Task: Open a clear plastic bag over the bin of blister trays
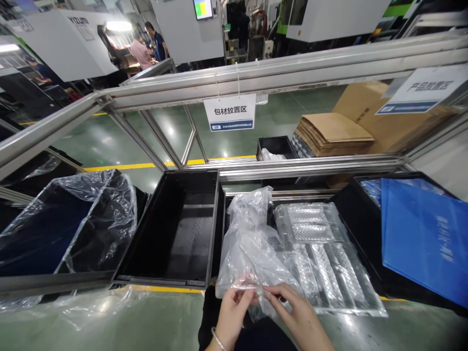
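A translucent plastic bag [252, 243] lies crumpled over the dark bin space in front of me, its near edge gathered at my hands. My left hand [237, 302] pinches that edge between thumb and fingers, with the fingertips partly behind the film. Close beside it, my right hand [288, 307] pinches the same edge, thumb and forefinger together. Just right of the bag sit clear plastic blister trays [329, 258] with long ribbed pockets, touching its side. What the bag contains, if anything, I cannot make out.
To the left stands a black bin [215, 234], then a bin lined with clear film [120, 209]. Blue sheets [424, 234] lie over a black bin at right. Behind the metal rail [175, 90] are stacked cardboard [329, 131] and a small black crate [276, 141].
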`<action>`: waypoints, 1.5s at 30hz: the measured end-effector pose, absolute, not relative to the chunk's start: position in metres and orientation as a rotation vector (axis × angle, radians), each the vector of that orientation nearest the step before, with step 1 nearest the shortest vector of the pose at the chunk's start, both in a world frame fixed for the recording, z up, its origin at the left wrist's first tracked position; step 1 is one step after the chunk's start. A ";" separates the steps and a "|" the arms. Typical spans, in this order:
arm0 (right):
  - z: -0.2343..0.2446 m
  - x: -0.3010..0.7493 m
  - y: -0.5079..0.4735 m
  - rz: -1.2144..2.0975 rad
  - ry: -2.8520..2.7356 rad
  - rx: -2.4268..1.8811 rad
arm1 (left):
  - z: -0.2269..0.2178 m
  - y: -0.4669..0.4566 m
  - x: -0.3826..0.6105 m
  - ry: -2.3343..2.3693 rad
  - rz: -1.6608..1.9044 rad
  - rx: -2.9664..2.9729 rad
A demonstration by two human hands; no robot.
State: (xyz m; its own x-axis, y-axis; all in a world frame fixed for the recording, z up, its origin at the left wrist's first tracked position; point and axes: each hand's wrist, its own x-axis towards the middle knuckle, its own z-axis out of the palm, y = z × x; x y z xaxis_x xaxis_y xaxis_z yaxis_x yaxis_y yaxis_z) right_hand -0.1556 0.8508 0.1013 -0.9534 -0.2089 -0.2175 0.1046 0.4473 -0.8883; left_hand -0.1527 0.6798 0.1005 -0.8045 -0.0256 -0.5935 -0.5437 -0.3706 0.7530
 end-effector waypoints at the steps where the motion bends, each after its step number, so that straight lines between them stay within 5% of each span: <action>1: 0.099 -0.154 0.852 -1.504 2.440 -0.055 | 0.099 0.680 -0.152 1.496 2.243 -0.738; 20: 0.093 -0.157 0.847 -1.606 2.152 0.114 | 0.089 0.691 -0.137 1.845 1.894 -0.241; 36: 0.097 -0.142 0.844 -1.793 1.922 0.051 | 0.090 0.688 -0.145 1.703 1.929 -0.538; 41: 0.103 -0.146 0.854 -2.084 1.429 0.680 | 0.081 0.675 -0.138 1.893 1.711 -0.301; 45: 0.103 -0.146 0.900 -1.745 1.792 0.293 | 0.077 0.639 -0.137 2.162 1.339 -0.197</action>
